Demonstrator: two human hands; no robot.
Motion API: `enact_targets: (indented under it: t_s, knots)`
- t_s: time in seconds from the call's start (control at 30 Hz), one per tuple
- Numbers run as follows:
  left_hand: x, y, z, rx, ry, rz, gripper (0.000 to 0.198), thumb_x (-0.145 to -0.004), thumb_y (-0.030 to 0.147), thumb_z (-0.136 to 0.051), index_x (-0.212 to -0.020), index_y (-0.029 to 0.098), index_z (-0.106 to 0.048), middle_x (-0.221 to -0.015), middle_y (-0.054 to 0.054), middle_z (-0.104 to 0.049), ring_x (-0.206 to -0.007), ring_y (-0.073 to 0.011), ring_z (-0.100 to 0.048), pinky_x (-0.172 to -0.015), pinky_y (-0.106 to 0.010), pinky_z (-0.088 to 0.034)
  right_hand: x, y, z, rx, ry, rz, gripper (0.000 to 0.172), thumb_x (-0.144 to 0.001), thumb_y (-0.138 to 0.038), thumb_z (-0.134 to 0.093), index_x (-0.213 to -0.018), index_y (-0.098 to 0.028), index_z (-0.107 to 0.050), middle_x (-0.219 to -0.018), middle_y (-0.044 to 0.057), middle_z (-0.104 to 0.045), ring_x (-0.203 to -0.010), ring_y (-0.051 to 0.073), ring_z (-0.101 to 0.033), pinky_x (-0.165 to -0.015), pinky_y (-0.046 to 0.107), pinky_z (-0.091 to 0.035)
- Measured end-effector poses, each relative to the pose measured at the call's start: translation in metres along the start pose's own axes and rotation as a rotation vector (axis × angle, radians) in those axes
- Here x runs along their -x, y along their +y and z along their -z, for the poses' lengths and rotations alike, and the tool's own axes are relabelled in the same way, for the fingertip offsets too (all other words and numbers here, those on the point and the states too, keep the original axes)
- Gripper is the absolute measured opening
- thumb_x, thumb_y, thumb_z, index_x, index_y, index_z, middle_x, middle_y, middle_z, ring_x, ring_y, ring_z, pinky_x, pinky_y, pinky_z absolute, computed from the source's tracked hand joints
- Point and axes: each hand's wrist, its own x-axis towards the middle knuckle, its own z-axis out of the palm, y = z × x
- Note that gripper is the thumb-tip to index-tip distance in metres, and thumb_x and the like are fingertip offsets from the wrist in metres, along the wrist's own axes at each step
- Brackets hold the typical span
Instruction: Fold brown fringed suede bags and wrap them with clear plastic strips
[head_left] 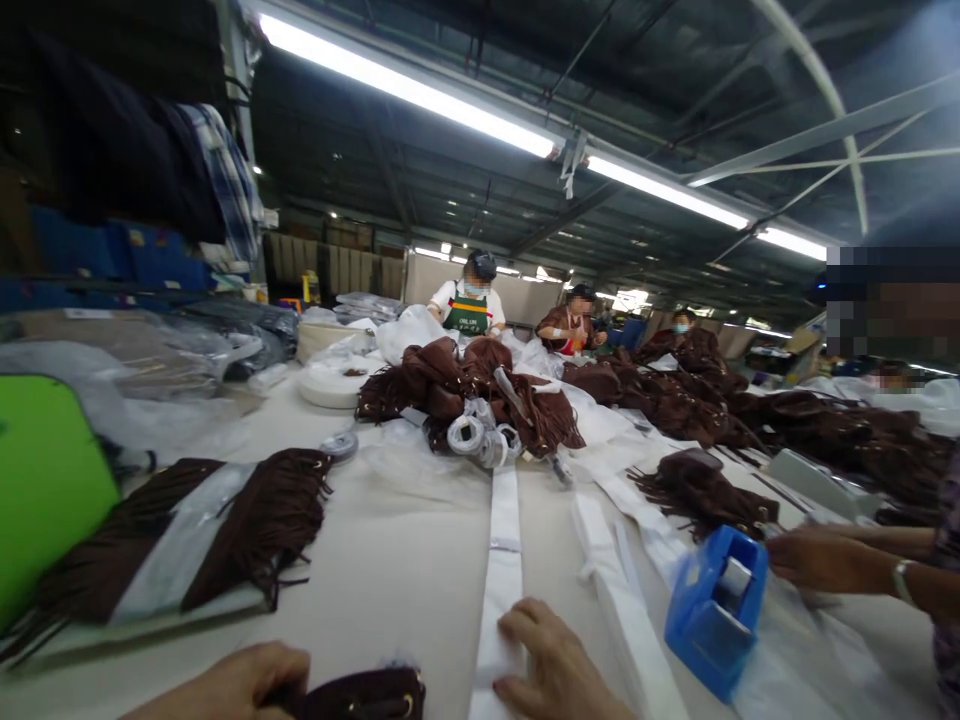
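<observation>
Left hand: fingers curled tight round the end of a dark brown piece, gripping it; fingertips mostly hidden.
Dark brown piece: toward the table's near edge, between the two hands, partly cut off by the frame; gold eyelets show.
Right hand: spread, fingers bent, thumb apart from forefinger; over the near end of a white strip, contact hard to tell.
White strip: runs from near edge toward the heap at mid-table; more white strips to its right.
Fringed brown bag: near table's left edge, lying flat, clear wrap round its middle.
Green panel: at the near left corner.
Tape dispenser: blue, toward the right edge; co-worker's hand just beside it, grasp unclear.
Heap: brown fringed bags mid-table, clear coils at its near side, white roll to its left.
Far edge: person in green apron, head down.
</observation>
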Motion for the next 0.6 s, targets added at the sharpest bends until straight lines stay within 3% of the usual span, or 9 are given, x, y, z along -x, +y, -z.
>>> enact_targets:
  t_s: [0.13, 0.3, 0.53, 0.6]
  knots:
    - [0.010, 0.013, 0.011, 0.098, -0.036, 0.092, 0.029, -0.060, 0.039, -0.049, -0.080, 0.019, -0.056, -0.096, -0.002, -0.061, -0.094, -0.0235, -0.054, -0.078, -0.028, -0.042, -0.014, -0.008, 0.004, 0.088, -0.053, -0.059, 0.014, -0.069, -0.015, -0.055, -0.077, -0.018, -0.067, -0.083, 0.005, -0.065, -0.077, 0.016, -0.060, -0.070, 0.022, -0.041]
    - [0.012, 0.017, 0.013, 0.111, -0.055, 0.082, 0.026, -0.059, 0.037, -0.048, -0.077, 0.019, -0.055, -0.089, -0.001, -0.061, -0.088, -0.0219, -0.055, -0.071, -0.026, -0.042, -0.019, 0.000, 0.005, 0.121, -0.068, -0.040, 0.024, -0.070, -0.006, -0.045, -0.058, -0.017, -0.063, -0.067, 0.003, -0.064, -0.064, 0.012, -0.057, -0.060, 0.021, -0.034]
    - [0.015, 0.019, 0.017, 0.088, -0.026, 0.066, 0.028, -0.061, 0.037, -0.049, -0.079, 0.018, -0.059, -0.094, -0.003, -0.062, -0.093, -0.0223, -0.055, -0.078, -0.028, -0.041, -0.018, -0.001, 0.011, 0.101, -0.088, -0.052, 0.025, -0.073, -0.011, -0.043, -0.065, -0.016, -0.066, -0.063, 0.001, -0.064, -0.062, 0.013, -0.058, -0.058, 0.021, -0.035]
    - [0.017, 0.020, 0.018, 0.083, -0.027, 0.073, 0.028, -0.061, 0.038, -0.051, -0.081, 0.019, -0.060, -0.097, -0.004, -0.062, -0.095, -0.0223, -0.055, -0.080, -0.028, -0.041, -0.016, -0.003, 0.011, 0.082, -0.087, -0.048, 0.020, -0.073, -0.015, -0.047, -0.075, -0.016, -0.067, -0.071, 0.002, -0.065, -0.066, 0.013, -0.059, -0.060, 0.020, -0.038]
